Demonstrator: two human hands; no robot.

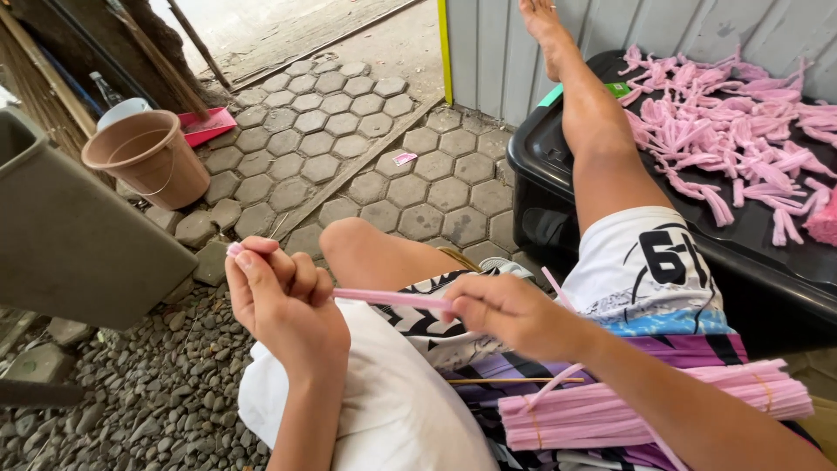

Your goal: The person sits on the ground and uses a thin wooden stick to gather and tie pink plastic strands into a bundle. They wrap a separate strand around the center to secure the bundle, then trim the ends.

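1. Left hand (283, 296), at 9 o'clock, is curled into a fist around one end of a thin pink strip (392, 298); a bit of pink shows above the knuckles.
2. Right hand (514, 312), near centre, pinches the same strip's other end between thumb and fingertips. The strip spans level between the two hands, above the lap.
3. Handling, as a judgement: the strip looks light, narrow and bendable, probably paper or thin plastic, and easily creased. It is best gripped at the ends, as now, and kept taut.
4. A bundle of pink strips (645, 406) lies across the thigh at 5 o'clock, close under the right forearm. A thin bamboo stick (501, 381) rests just beside it.
5. A black tub lid (741, 235) at 2 o'clock carries a pile of finished pink pieces (732, 131), beyond the outstretched leg.
6. Open room: paving stones at 12 o'clock. A grey bin (78, 244) and a brown bucket (153, 157) crowd the 10 o'clock side.
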